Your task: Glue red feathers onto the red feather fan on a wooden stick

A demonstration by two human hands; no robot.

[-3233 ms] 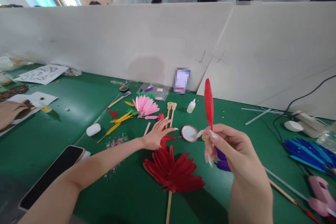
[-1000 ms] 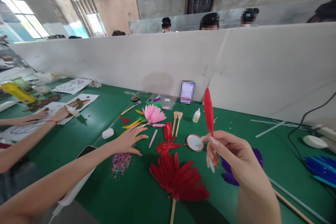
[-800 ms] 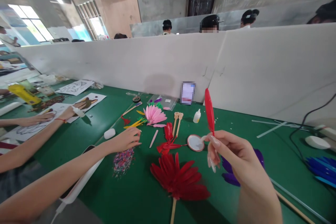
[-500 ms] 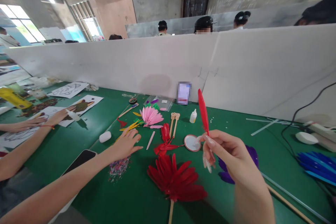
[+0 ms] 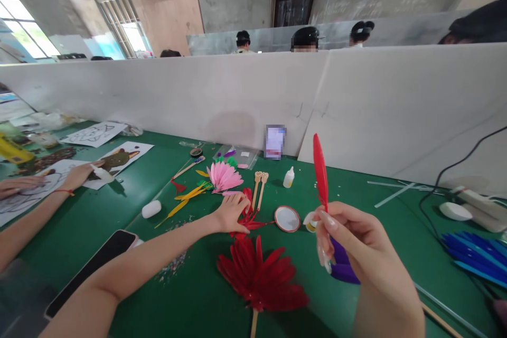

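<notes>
My right hand (image 5: pixel 348 243) pinches a single red feather (image 5: pixel 320 171) by its lower end and holds it upright above the table. My left hand (image 5: pixel 232 214) reaches over red feathers and a red tassel (image 5: pixel 250 224), thumb and fingers apart; whether it touches them I cannot tell. Just in front lies a fan of dark red feathers (image 5: pixel 261 277) on a wooden stick (image 5: pixel 254 323). Between my hands is a round red-rimmed mirror (image 5: pixel 287 219). A small whitish round item (image 5: pixel 311 222) sits behind my right fingers. Purple feathers (image 5: pixel 344 264) are partly hidden by that hand.
Pink feathers (image 5: pixel 224 176), yellow feathers (image 5: pixel 184 200), two wooden sticks (image 5: pixel 259 190), a glue bottle (image 5: pixel 289 177) and a phone (image 5: pixel 274 141) stand or lie farther back. Blue feathers (image 5: pixel 473 256) are at right. At left, a co-worker's hands (image 5: pixel 81 174) work on drawings; a white partition (image 5: pixel 178 100) borders the table.
My left hand has moved right, from beside the yellow feathers to over the red feathers and tassel. My right hand, still holding the red feather, has shifted slightly right.
</notes>
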